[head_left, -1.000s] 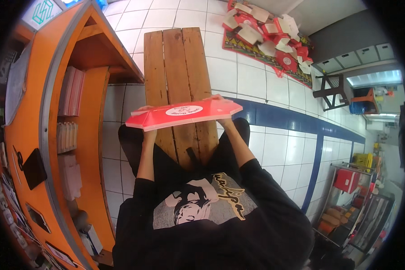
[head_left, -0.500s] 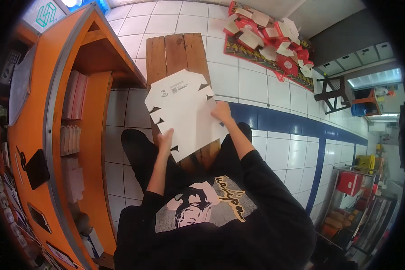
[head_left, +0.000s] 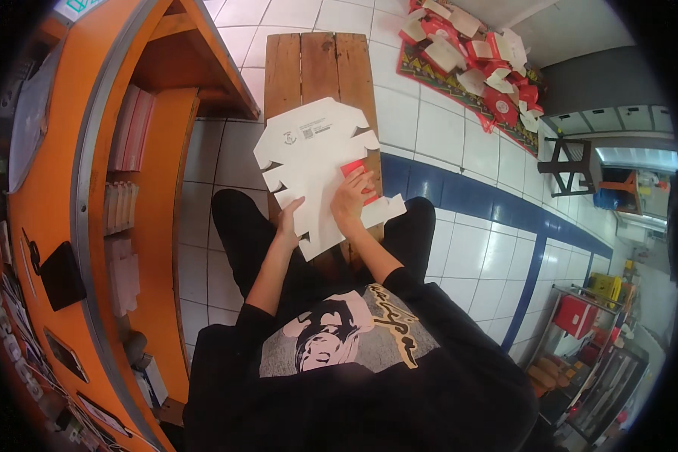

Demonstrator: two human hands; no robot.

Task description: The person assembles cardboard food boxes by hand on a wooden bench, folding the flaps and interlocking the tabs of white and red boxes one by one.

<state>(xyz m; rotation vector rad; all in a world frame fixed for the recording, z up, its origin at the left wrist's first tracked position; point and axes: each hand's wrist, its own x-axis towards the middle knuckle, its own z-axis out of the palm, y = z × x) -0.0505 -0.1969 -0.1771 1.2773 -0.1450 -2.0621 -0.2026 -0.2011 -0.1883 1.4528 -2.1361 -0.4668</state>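
Note:
A flat white cardboard box blank (head_left: 309,166) with notched edges lies on a wooden bench (head_left: 320,71) between my knees. My left hand (head_left: 287,223) grips its near left edge, thumb on top and the other fingers hidden beneath. On the right side, my right hand (head_left: 350,200) presses a folded-over side flap (head_left: 352,168) inward, its red outer face showing around the fingers. A small white tab (head_left: 389,208) sticks out to the right near that hand. The blank's far end, with small dark print, lies flat.
Left of me stands an orange shelf unit (head_left: 158,226) holding stacks of folded card (head_left: 132,128). A black tablet-like object (head_left: 62,276) rests on its top. Several red and white boxes (head_left: 482,64) are piled on a patterned mat at the far right. A dark stool (head_left: 569,166) stands beyond.
My right hand has moved inward from the blank's right edge, and the side flap is now folded over with red showing. My left hand keeps its hold on the left edge.

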